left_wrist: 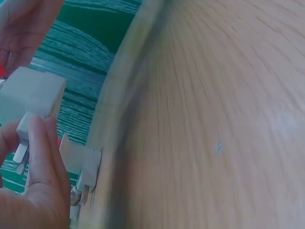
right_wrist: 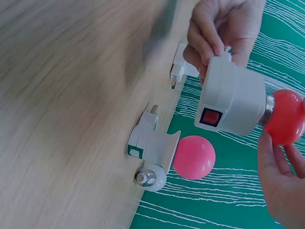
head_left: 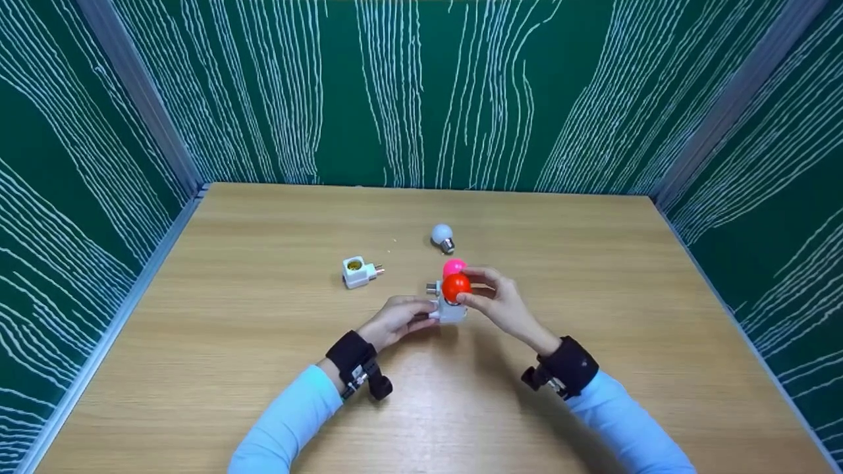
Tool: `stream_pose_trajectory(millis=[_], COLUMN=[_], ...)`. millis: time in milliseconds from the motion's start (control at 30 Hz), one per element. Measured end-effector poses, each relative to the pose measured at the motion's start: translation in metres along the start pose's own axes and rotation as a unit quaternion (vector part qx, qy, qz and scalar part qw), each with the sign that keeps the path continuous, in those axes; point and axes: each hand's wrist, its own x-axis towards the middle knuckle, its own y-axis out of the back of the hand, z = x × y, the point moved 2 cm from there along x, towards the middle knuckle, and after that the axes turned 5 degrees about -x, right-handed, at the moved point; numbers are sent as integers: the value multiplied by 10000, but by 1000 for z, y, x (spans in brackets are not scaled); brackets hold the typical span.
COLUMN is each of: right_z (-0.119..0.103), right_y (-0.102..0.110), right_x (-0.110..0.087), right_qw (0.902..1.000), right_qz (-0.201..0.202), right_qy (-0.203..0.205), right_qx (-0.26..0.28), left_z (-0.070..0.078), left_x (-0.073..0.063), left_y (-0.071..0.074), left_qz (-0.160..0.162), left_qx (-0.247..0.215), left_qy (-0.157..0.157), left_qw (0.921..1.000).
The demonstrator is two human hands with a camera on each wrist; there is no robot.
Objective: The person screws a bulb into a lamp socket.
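Observation:
My left hand [head_left: 400,318] grips a white plug-in lamp socket [right_wrist: 233,98] by its plug end, lifted above the table. A red rocker switch [right_wrist: 210,117] shows on the socket's side. With thumb and fingers, my right hand [head_left: 497,299] pinches a red light bulb [head_left: 456,288]. The bulb's metal base meets the socket's mouth, part of its thread visible; how deep it sits I cannot tell. Just behind stands a second white socket [right_wrist: 155,143] carrying a pink bulb [right_wrist: 194,157]. In the left wrist view, the red bulb is mostly cut off.
A third white socket [head_left: 355,275] lies to the left, its brass-coloured hole facing up and its prongs pointing right. Farther back on the wooden table [head_left: 560,243] lies a white bulb [head_left: 441,234]. Green panels with white wavy lines [head_left: 395,92] enclose the back and sides.

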Motion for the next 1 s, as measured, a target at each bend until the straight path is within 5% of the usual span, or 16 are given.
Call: stream_pose_trajectory(millis=[467, 1000], right_z=[-1, 2], right_y=[4, -1], right_x=[-5, -7], right_qw=[9909, 9978], right_qz=[-1274, -660], right_qy=[32, 74], right_qx=[431, 14], left_z=[1, -3], left_x=[-3, -4], left_y=[0, 1], left_qz=[-154, -204], left_qx=[271, 146], left_qy=[199, -11], left_qw=[9993, 9997])
